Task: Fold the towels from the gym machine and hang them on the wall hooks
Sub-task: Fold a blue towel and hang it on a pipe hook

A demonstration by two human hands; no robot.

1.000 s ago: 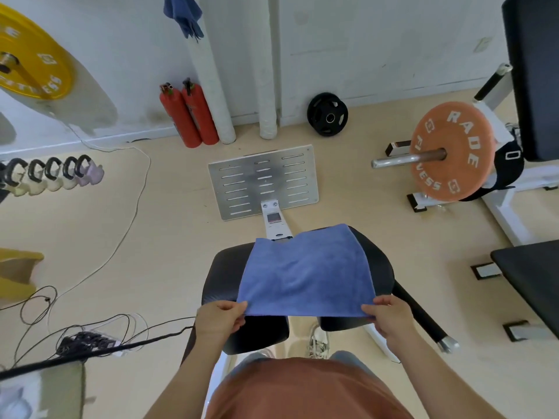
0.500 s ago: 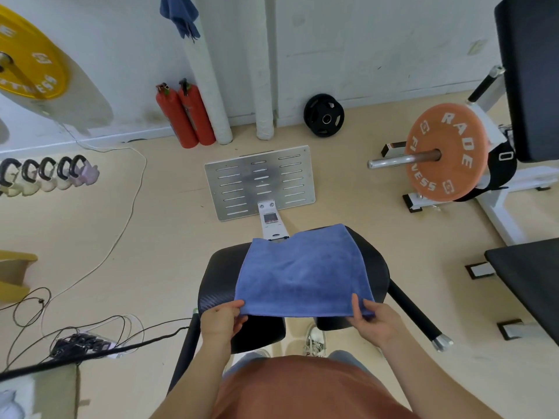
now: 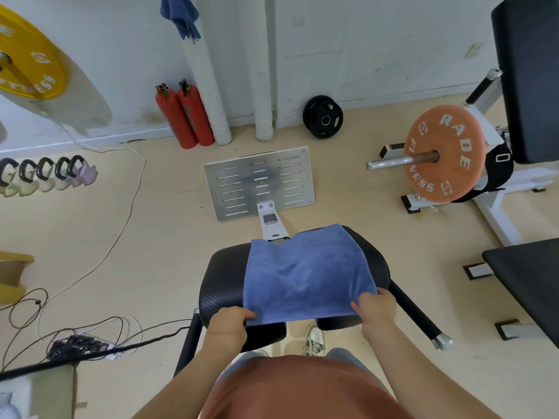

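Observation:
A blue towel (image 3: 305,273) lies spread flat over the black padded seat (image 3: 220,279) of the gym machine in front of me. My left hand (image 3: 228,323) pinches the towel's near left corner. My right hand (image 3: 376,309) grips the near right corner, fingers curled over its edge. A second blue towel (image 3: 180,15) hangs high on the white wall at the back.
A slotted metal footplate (image 3: 260,181) lies beyond the seat. Two red fire extinguishers (image 3: 184,116) and a black weight plate (image 3: 323,117) stand by the wall. An orange plate on a bar (image 3: 444,152) is at right, cables and a power strip (image 3: 78,346) at left.
My right hand slid inward from the far right corner and now curls over the towel's near edge. The left hand kept its pinch on the left corner.

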